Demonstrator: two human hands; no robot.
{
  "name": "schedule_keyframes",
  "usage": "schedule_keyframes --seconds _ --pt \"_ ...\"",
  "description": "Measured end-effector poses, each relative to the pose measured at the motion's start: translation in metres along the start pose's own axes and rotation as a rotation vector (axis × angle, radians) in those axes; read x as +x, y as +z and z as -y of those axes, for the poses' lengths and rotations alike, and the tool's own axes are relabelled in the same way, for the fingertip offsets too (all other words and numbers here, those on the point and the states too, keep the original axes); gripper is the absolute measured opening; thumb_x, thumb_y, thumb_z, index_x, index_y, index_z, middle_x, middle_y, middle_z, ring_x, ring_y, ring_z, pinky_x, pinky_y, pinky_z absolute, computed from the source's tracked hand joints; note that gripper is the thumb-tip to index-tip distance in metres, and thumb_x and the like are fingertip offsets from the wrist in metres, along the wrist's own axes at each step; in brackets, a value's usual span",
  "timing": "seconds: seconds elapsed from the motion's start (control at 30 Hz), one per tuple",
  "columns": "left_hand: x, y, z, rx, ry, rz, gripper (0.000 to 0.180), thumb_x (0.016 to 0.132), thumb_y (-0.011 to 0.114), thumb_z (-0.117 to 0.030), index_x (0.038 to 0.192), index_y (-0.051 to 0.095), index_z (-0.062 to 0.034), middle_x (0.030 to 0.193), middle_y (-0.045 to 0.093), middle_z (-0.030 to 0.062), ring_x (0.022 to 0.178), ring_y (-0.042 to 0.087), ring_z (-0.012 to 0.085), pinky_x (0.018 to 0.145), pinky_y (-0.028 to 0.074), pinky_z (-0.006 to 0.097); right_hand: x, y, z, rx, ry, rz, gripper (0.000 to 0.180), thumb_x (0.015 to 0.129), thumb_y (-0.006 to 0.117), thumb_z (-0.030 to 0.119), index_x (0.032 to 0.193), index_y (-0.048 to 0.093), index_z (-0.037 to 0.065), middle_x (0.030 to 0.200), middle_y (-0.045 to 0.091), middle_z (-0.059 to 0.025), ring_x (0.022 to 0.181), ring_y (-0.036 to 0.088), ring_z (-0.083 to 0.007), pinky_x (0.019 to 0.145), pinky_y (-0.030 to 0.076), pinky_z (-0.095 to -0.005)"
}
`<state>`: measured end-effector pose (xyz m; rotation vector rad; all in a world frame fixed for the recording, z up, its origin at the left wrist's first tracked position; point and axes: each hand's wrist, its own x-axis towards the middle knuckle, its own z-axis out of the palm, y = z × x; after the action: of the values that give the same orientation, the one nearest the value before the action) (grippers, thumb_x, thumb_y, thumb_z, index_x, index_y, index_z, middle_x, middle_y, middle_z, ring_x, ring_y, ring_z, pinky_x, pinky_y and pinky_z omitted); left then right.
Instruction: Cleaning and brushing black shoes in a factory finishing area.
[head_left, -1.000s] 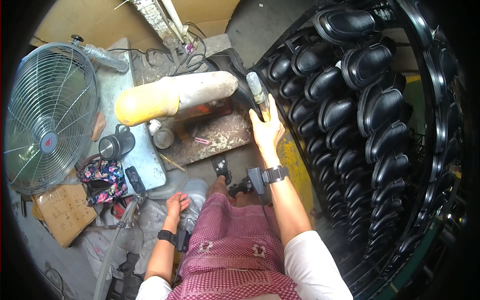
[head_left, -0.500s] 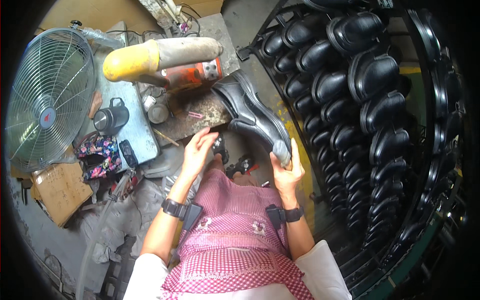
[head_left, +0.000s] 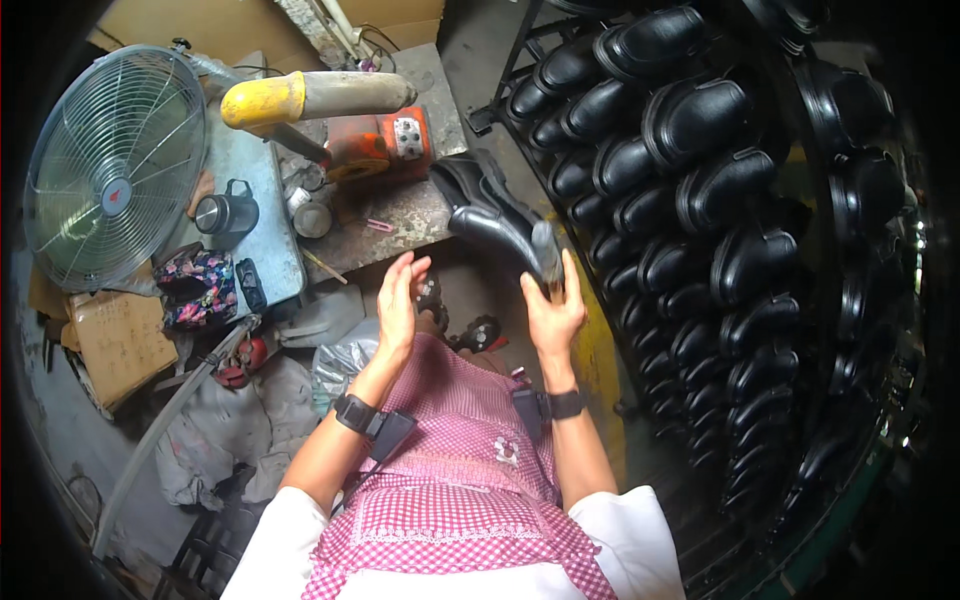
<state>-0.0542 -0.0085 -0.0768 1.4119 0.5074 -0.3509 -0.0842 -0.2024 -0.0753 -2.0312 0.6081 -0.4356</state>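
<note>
A black leather shoe (head_left: 490, 225) hangs in front of me, tilted, near the edge of the worn bench. My right hand (head_left: 556, 312) grips its near end, where a smooth grey piece (head_left: 546, 252) sticks out; the frames do not show plainly what that piece is. My left hand (head_left: 402, 305) is raised to the left of the shoe, fingers stretched out and holding nothing. A gap separates it from the leather.
On the right stands a tall rack (head_left: 510, 65) with rows of black shoes (head_left: 700, 120). A yellow-ended padded arm (head_left: 320, 97) juts over the bench (head_left: 425, 215) beside an orange machine (head_left: 378, 150). Farther left are a fan (head_left: 115, 190), a dark mug (head_left: 227, 212) and cardboard (head_left: 125, 345).
The shoe and my right hand have shifted slightly left, and the shoe has turned a little. My left hand has moved slightly right, its fingers still stretched. The whole view has shifted too.
</note>
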Motion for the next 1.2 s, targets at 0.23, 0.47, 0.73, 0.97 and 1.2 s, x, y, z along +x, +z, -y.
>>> schedule_keyframes --seconds 0.23,0.47,0.73,0.97,1.2 --pt "-0.018 -0.059 0.055 -0.108 -0.242 -0.058 0.036 0.093 0.033 -0.026 0.117 0.044 -0.0024 0.102 0.06 0.0126 0.081 0.06 0.0156 0.068 0.047 0.023 0.065 0.072 -0.009 -0.049 -0.065 0.046 0.056 0.063 0.073 0.017 0.115 0.053 0.011 0.084 0.064 -0.0158 0.077 0.063 -0.0263 0.066 0.047 -0.0337" --pt "-0.022 -0.098 0.067 -0.141 -0.381 -0.138 0.036 0.093 0.032 -0.026 0.116 0.043 0.0002 0.101 0.059 0.0153 0.079 0.061 0.019 0.067 0.05 0.025 0.1 0.132 0.019 -0.109 -0.034 0.138 0.058 0.063 0.074 0.019 0.116 0.053 0.012 0.099 0.062 -0.0136 0.092 0.061 -0.023 0.077 0.046 -0.0313" --pt "0.0 -0.132 0.065 -0.192 -0.38 -0.169 0.036 0.093 0.032 -0.026 0.116 0.043 0.0004 0.101 0.059 0.0153 0.079 0.061 0.0196 0.067 0.05 0.026 0.119 0.172 0.041 -0.213 -0.026 0.099 0.058 0.063 0.073 0.025 0.117 0.052 0.018 0.095 0.063 -0.0134 0.088 0.062 -0.0254 0.076 0.046 -0.034" --pt "0.013 -0.136 0.059 -0.196 -0.386 -0.19 0.036 0.092 0.034 -0.026 0.116 0.044 0.0002 0.1 0.059 0.0153 0.079 0.061 0.0193 0.067 0.049 0.025 0.129 0.179 0.034 -0.187 -0.21 -0.048 0.057 0.062 0.072 0.022 0.116 0.053 0.015 0.072 0.061 -0.0167 0.066 0.059 -0.0339 0.062 0.045 -0.0391" --pt "0.019 -0.122 0.039 -0.17 -0.334 -0.123 0.034 0.091 0.04 -0.023 0.116 0.044 0.0007 0.102 0.059 0.0142 0.083 0.059 0.0162 0.072 0.046 0.023 0.08 0.135 0.031 -0.179 -0.152 -0.04 0.056 0.063 0.072 0.017 0.116 0.053 0.013 0.073 0.061 -0.0178 0.068 0.06 -0.0338 0.063 0.046 -0.0376"
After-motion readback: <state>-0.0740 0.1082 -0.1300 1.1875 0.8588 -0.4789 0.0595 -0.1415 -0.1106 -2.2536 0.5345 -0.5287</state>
